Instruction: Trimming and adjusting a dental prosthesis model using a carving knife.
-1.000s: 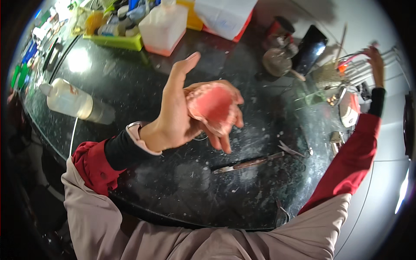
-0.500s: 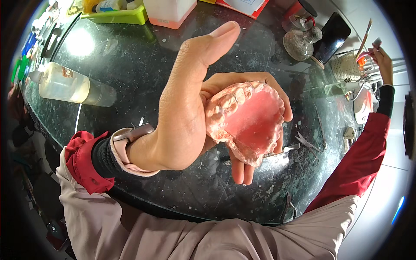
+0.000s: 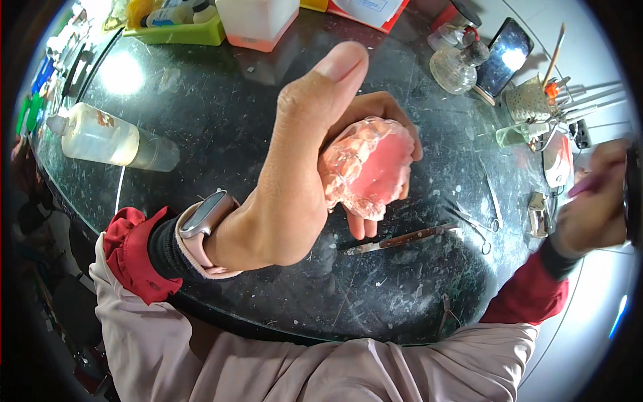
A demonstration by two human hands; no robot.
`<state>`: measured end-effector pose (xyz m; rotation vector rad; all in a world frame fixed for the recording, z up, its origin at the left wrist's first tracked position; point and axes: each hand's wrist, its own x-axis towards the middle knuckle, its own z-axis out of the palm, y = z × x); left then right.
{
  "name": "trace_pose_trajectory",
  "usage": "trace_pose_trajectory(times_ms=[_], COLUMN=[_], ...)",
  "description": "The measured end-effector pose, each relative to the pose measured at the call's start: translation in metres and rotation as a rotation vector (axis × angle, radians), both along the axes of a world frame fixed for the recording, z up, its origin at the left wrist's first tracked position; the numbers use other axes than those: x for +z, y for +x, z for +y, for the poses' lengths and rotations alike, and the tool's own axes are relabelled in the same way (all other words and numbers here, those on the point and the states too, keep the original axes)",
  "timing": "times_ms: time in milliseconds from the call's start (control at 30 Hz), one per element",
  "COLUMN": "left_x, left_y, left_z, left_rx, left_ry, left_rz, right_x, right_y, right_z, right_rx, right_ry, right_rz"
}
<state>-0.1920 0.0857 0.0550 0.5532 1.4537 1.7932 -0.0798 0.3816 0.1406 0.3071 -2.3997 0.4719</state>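
My left hand [image 3: 284, 181] cradles a dental cast [image 3: 345, 161], its fingers curled under and round it and its thumb raised clear. Pink wax [image 3: 386, 165] covers the cast's middle inside the ridge of teeth, and its surface is tilted toward me. At the far right edge my right hand [image 3: 581, 214], smeared by motion, is closed on a small pinkish-purple thing [image 3: 586, 185] whose kind I cannot make out. Below the cast, a wood-handled knife [image 3: 405, 239] lies on the dark table. Scissors [image 3: 474, 224] rest to its right.
A squeeze bottle [image 3: 100, 134] lies on its side at the left. Along the back are a green tray [image 3: 181, 33] and a container of pink liquid [image 3: 258, 23]. A glass spirit burner [image 3: 454, 69], a phone [image 3: 504, 57] and a brush holder [image 3: 527, 100] stand or lie at the back right.
My right hand has come nearer from beside the brush holder with the pinkish thing. My left hand has drawn the cast slightly left and up, uncovering the knife.
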Motion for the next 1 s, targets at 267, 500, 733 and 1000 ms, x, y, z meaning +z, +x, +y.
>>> trace_pose_trajectory(times_ms=[267,500,733,1000], left_x=[-0.009,0.004,0.001,0.025], left_y=[0.002,-0.016,-0.019,-0.017], left_z=[0.0,-0.007,-0.005,-0.013], left_rx=[0.202,0.311,0.274,0.278], left_ry=[0.052,0.241,0.268,0.263], left_rz=[0.134,0.228,0.607,0.265], right_x=[-0.107,-0.076,-0.087,-0.065], right_y=[-0.029,0.004,-0.021,0.01], right_z=[-0.124,-0.092,-0.144,-0.123], right_rx=[0.588,0.092,0.325,-0.013], right_ry=[0.072,0.044,-0.019,-0.1], right_rz=[-0.037,-0.219,-0.095,-0.105])
